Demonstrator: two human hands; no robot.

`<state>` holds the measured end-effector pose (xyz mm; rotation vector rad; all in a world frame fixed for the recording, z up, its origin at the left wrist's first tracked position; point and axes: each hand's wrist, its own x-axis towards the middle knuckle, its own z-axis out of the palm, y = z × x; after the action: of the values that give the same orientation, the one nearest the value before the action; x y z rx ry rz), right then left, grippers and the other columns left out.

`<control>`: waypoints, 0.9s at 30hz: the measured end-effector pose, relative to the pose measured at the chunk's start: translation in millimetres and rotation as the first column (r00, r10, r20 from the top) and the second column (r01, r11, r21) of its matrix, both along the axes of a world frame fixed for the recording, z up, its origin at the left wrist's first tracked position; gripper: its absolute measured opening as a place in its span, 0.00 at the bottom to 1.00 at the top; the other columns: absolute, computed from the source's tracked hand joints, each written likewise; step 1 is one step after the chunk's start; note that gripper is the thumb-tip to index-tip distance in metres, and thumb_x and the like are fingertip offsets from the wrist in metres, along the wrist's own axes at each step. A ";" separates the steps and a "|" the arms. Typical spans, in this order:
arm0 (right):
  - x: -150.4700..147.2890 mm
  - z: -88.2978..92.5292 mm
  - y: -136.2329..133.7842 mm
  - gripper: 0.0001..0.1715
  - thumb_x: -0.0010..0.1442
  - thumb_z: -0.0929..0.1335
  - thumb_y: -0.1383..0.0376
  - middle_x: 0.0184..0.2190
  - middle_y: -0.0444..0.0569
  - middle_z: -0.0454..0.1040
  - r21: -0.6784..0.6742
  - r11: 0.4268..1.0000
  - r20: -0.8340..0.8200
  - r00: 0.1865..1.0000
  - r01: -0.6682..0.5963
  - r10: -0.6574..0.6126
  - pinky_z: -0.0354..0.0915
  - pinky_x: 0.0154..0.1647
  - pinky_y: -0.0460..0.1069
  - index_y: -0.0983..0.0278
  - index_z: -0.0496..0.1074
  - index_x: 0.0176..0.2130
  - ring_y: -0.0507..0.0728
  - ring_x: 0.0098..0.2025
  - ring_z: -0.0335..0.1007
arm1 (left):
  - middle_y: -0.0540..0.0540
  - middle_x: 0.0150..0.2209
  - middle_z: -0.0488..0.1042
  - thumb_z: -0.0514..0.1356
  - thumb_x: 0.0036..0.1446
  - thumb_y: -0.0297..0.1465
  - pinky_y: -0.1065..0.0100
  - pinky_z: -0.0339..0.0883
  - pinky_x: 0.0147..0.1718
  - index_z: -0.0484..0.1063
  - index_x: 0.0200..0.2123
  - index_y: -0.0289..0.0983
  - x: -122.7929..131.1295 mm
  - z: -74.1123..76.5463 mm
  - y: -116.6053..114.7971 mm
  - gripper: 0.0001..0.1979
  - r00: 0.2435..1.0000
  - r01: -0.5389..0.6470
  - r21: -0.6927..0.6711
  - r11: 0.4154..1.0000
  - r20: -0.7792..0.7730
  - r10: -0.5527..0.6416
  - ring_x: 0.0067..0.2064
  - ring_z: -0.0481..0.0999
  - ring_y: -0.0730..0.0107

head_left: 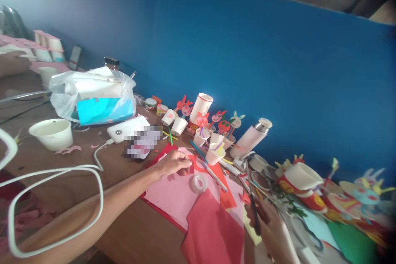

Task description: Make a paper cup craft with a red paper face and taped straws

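Observation:
My left hand (177,162) is closed in a pinch above pink paper sheets (167,192); what its fingertips hold, if anything, is hidden against the red paper (227,198) beside them. Just below it lies a clear roll of tape (199,183). At the lower right my right hand (272,227) is closed round the dark handle of what look like scissors (255,214), their slim blades pointing up and away. A dark pink sheet (216,231) lies between the hands, nearer to me. A pen (216,178) rests across the papers.
Paper cups with animal-face straws (202,120) stand along the blue wall. Behind them are a flask (250,138) and stacked cups (201,107). To the left are a phone (144,142), power bank (128,129), white cable (55,170), bowl (51,133) and plastic bag (62,90). Another person's hand (14,64) shows far left.

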<state>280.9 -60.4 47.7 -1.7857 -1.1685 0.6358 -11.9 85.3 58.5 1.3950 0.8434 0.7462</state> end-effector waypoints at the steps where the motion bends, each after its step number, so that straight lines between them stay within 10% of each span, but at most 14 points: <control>1: 4.2 -3.0 -5.1 0.35 0.44 0.69 0.46 0.18 0.42 0.71 -0.026 0.999 0.119 0.992 0.034 -0.031 0.61 0.20 0.46 0.65 0.68 0.46 0.55 0.21 0.68 | 0.47 0.22 0.73 0.60 0.47 0.37 0.72 0.65 0.23 0.71 0.23 0.32 0.3 -0.3 -0.5 0.13 1.000 0.002 -0.003 1.000 0.001 -0.002 0.22 0.71 0.74; 11: 6.3 -2.3 -31.5 0.24 0.57 0.58 0.53 0.34 0.51 0.79 -0.294 0.934 0.709 0.701 0.202 0.072 0.66 0.29 0.52 0.60 0.70 0.46 0.64 0.36 0.76 | 0.48 0.22 0.73 0.60 0.46 0.38 0.74 0.62 0.20 0.69 0.21 0.33 3.7 -3.5 0.3 0.13 1.000 -0.021 -0.028 0.999 -0.002 0.021 0.20 0.69 0.76; 27: 17.4 -21.5 -30.0 0.22 0.58 0.58 0.64 0.39 0.54 0.77 -0.296 0.950 0.845 0.493 0.104 0.209 0.69 0.34 0.51 0.63 0.74 0.45 0.62 0.38 0.75 | 0.51 0.17 0.69 0.60 0.45 0.36 0.75 0.60 0.19 0.68 0.20 0.33 4.5 1.0 -4.5 0.12 0.999 -0.034 -0.056 0.998 0.003 0.034 0.18 0.68 0.77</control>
<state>298.2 -90.4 26.2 -2.4660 -1.8773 -0.1766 -7.3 80.8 59.4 1.3324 0.8800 0.7459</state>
